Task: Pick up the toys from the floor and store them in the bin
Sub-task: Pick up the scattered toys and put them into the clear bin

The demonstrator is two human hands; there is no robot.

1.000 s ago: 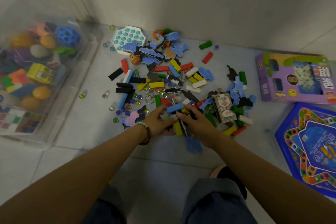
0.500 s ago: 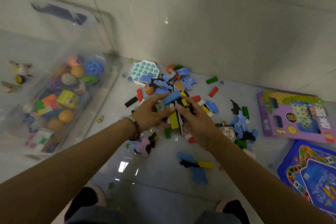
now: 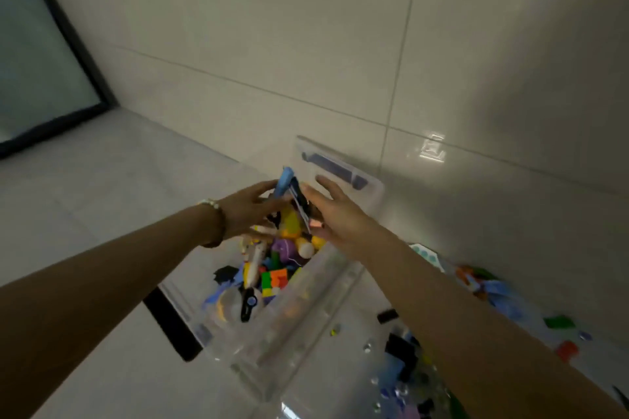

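Note:
My two hands hold a small bundle of toy pieces above the clear plastic bin. A blue block sticks up from the bundle, with dark and yellow pieces below it. My left hand curls round the bundle's left side. My right hand presses against its right side with straight, spread fingers. The bin holds several toys, among them a colourful cube and balls. More loose blocks and foam pieces lie on the floor at the lower right, blurred.
The bin's clear lid leans on the tiled wall behind my hands. A teal pop toy, a green block and a red block lie right of the bin. A dark-framed glass door stands at the far left.
Both hands lifted the bundle of pieces off the floor pile and carried it left, over the bin. The view swung left and up with them.

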